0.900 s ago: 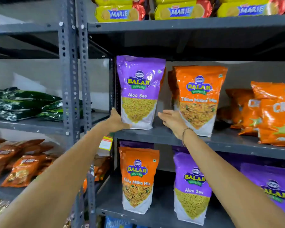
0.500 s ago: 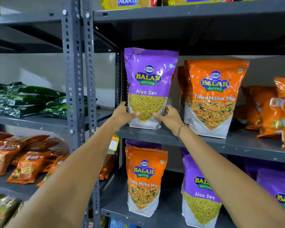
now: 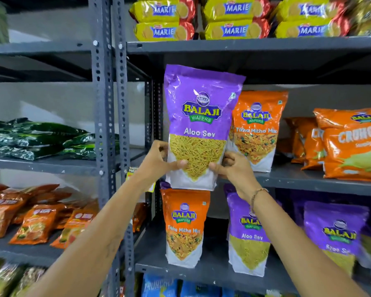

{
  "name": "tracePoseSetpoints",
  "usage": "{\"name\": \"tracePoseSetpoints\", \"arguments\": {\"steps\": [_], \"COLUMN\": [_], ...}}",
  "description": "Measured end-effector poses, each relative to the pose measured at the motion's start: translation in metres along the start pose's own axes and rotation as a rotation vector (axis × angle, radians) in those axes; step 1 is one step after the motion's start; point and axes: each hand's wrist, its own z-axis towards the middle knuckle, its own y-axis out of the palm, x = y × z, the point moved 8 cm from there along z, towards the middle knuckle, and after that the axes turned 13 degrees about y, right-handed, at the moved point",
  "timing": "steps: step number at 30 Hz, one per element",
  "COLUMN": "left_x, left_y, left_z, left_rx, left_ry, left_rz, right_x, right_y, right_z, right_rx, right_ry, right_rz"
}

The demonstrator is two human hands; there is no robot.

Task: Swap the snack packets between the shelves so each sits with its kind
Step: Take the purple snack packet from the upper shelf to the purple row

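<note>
Grey shelf (image 3: 287, 179) behind; purple Aloo Sev packet (image 3: 201, 116) upright, lower sides in two-hand grip

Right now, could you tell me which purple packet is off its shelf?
The purple Aloo Sev packet gripped by the left hand and right hand; the other purple packets stand on the lower shelf.

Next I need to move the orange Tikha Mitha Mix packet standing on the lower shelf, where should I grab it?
Take the orange Tikha Mitha Mix packet by its side edges, reaching from the front. It stands upright, facing out, with a gap on either side.
</note>
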Motion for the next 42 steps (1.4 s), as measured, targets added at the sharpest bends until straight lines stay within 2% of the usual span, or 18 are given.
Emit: {"name": "tracePoseSetpoints", "arguments": {"steps": [7,13,18,21,25,28,34,42], "left_x": [-0.035,-0.096,-0.133,-0.15,-0.16,-0.164,-0.186,-0.214], "left_y": [0.054,0.102,0.131,0.145,0.154,0.162,0.19,0.214], "left_z": [-0.08,-0.156,-0.202,-0.22,-0.231,-0.227,-0.206,-0.2], "left_rx": [-0.189,-0.31,-0.198,-0.078,0.184,0.299,0.318,0.403], "left_ry": [-0.077,-0.255,-0.371,-0.448,-0.534,-0.562,-0.548,-0.577], "left_rz": [-0.083,-0.063,0.079,0.163,0.243,0.317,0.408,0.463], "right_x": [0.052,0.155,0.237,0.264,0.295,0.319,0.337,0.347], "right_y": [-0.029,-0.044,-0.057,-0.067,-0.112,-0.147,-0.165,-0.112], "right_z": [-0.08,-0.13,-0.153,-0.151,-0.146,-0.139,-0.098,-0.083], "right_rx": [0.042,0.052,0.024,-0.015,0.093,0.136,0.104,-0.105], "right_ry": [0.049,0.229,0.389,0.441,0.487,0.554,0.545,0.495], "right_rz": [-0.109,-0.206,-0.18,-0.26,-0.324,-0.321,-0.38,-0.449]}}
